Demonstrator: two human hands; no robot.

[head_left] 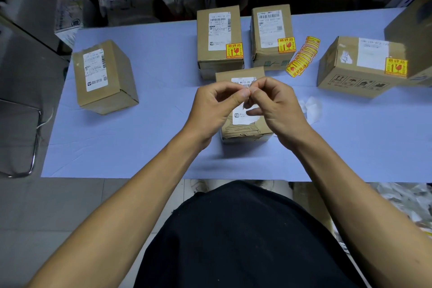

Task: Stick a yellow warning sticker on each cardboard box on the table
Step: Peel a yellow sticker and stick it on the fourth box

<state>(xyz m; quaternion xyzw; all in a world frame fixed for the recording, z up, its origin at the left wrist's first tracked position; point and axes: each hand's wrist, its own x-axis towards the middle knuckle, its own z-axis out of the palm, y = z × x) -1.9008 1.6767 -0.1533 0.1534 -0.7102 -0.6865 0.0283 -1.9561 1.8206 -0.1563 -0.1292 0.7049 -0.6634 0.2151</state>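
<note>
Both hands meet above the middle box [243, 121] on the tabletop [152, 138]; the left hand [215, 105] and right hand [273, 103] each have a pinching grip, fingertips touching over something too small to identify; three boxes behind already carry yellow stickers: one [218, 40], another [271, 37], and the right box [357, 65]; the sticker strip [301, 57] lies between them; the left box [102, 77] bears only its white label

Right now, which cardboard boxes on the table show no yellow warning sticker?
Two: the far-left box, standing apart, and the small box under the hands, partly hidden. The other three, along the back, each show a yellow sticker by the white label.
</note>
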